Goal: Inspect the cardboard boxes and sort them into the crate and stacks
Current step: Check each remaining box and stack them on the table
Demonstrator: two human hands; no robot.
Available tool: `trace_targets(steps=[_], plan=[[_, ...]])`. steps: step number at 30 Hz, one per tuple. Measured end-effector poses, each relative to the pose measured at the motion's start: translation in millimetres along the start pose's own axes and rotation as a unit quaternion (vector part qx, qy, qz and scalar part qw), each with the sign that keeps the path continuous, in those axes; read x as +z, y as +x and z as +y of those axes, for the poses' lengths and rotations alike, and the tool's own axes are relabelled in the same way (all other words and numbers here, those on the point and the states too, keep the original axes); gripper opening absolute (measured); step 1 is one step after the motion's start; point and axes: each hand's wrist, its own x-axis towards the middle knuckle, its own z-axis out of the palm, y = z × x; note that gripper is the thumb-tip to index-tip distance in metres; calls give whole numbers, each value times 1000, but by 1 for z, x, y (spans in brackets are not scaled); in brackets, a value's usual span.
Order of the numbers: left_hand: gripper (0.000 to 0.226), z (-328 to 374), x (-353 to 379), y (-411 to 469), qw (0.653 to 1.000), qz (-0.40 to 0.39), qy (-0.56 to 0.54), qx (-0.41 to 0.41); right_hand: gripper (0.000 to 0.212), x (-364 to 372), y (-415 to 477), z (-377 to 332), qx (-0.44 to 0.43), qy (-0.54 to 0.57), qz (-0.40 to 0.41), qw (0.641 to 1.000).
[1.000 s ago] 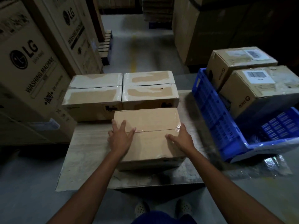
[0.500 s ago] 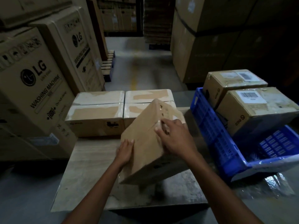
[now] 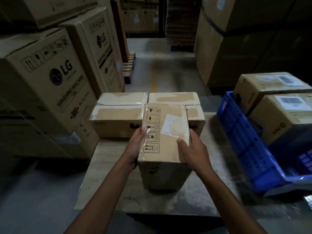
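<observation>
Your left grip [image 3: 137, 146] and right grip [image 3: 191, 150] each held a side of the cardboard box [image 3: 164, 142], upright over the table [image 3: 104, 168] in the middle of the frame, left of the blue crate [image 3: 244, 141].

The big brown cardboard carton [image 3: 50, 85] on the left carries the round LG logo, with "WASHING MACHINE" printed slantwise below it and a row of handling pictograms near its upper edge. The tall brown carton [image 3: 99, 53] behind it shows LG again; its other lettering is blurred. The small brown cardboard box [image 3: 162, 141] in the middle bears a column of five framed handling symbols, a pair of up arrows lowest, beside a white sticker [image 3: 168, 124] too pale to read. The two brown boxes [image 3: 283, 122] in the blue plastic crate [image 3: 244, 141] have white barcode labels with illegible print.
</observation>
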Motion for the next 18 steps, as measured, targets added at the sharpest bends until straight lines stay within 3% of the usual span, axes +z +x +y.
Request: trace_targets(steps=[2, 4, 6, 8, 10, 13, 18], plan=[[35, -3, 1, 0, 999, 9, 32, -5, 47, -2, 2, 4, -3, -21, 0, 1000], [37, -2, -1, -1, 989, 48, 134, 42, 51, -6, 1, 7, -16, -61, -5, 998], [47, 2, -5, -5, 941, 87, 288, 156, 63, -12, -2, 5, -60, -154, 14, 986], [58, 7, -8, -9, 876, 44, 406, 257, 69, -18, -4, -2, -130, -253, 17, 959], [74, 5, -8, -13, 823, -40, 506, 256, 68, -17, -6, -12, -171, -339, -49, 924], [71, -2, -6, -15, 746, -90, 629, 199, 76, -5, -11, -14, -166, -434, -124, 877], [65, 4, -4, -16, 700, -88, 684, 186, 77, -9, -9, -16, -187, -480, -108, 850]])
